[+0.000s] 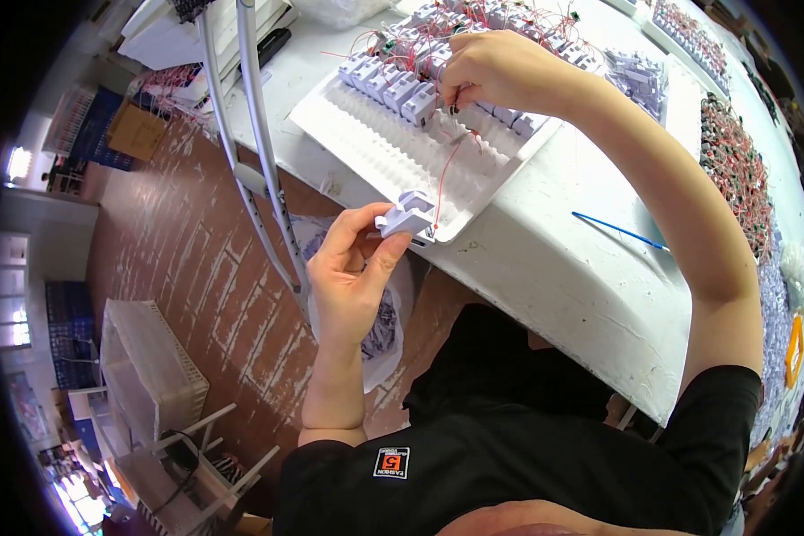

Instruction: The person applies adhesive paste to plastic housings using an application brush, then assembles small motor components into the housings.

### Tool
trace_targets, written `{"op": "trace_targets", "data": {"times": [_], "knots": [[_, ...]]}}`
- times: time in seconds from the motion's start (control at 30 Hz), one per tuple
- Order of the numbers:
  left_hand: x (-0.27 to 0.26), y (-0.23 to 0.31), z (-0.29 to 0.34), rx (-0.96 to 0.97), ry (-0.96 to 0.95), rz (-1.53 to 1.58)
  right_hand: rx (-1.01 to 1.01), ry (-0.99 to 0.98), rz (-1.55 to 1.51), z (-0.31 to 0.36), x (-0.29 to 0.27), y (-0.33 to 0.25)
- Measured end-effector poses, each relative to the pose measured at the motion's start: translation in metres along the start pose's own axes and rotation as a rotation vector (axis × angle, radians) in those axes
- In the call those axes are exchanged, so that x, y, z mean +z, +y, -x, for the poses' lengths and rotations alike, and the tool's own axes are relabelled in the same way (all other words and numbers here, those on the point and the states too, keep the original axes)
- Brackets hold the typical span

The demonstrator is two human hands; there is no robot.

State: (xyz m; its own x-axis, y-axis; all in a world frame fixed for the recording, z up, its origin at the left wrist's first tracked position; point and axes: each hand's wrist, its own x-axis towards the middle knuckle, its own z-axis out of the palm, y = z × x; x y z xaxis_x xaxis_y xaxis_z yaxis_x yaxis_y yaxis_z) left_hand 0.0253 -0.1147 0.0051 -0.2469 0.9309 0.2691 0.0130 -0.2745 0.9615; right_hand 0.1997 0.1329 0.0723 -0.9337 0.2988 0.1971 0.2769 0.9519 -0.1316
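Note:
My left hand (347,268) pinches a small pale lavender plastic housing (406,218) between thumb and fingers, just off the near corner of the white tray (366,127). A thin red wire (444,171) runs beside this housing up toward the middle of the tray. Over the tray, my right hand (505,73) has its fingertips pressed together above a small dark piece (455,110); the fingers hide what they grip. Several similar housings (391,87) with red wires stand in rows at the tray's far side, next to my right fingertips.
A blue stick (618,230) lies on the white table (563,268). Small circuit boards with red wires (732,170) are heaped at the right. Grey metal legs (257,134) rise left of the tray. A bag of pale parts (384,335) sits below the table's edge.

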Motion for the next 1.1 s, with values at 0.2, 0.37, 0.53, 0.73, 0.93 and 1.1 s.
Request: {"op": "trace_targets", "data": {"times": [0.2, 0.37, 0.53, 0.73, 0.93, 1.1], "knots": [[0.001, 0.0, 0.0, 0.003, 0.006, -0.008, 0.074, -0.03, 0.046, -0.002, -0.003, -0.004], [-0.001, -0.002, 0.0, 0.003, 0.007, -0.009, 0.063, -0.064, 0.054, -0.006, -0.003, -0.003], [-0.001, -0.001, 0.0, 0.013, 0.011, -0.026, 0.05, -0.029, 0.068, -0.005, 0.005, -0.002], [0.001, 0.0, -0.001, 0.014, 0.014, -0.051, -0.025, 0.052, 0.096, -0.002, 0.021, 0.003], [0.012, 0.005, -0.008, 0.027, -0.008, -0.097, 0.002, 0.124, 0.162, 0.006, 0.027, 0.0], [0.011, 0.016, -0.024, 0.019, 0.06, -0.09, -0.004, 0.165, 0.236, 0.005, 0.029, -0.01]]}}
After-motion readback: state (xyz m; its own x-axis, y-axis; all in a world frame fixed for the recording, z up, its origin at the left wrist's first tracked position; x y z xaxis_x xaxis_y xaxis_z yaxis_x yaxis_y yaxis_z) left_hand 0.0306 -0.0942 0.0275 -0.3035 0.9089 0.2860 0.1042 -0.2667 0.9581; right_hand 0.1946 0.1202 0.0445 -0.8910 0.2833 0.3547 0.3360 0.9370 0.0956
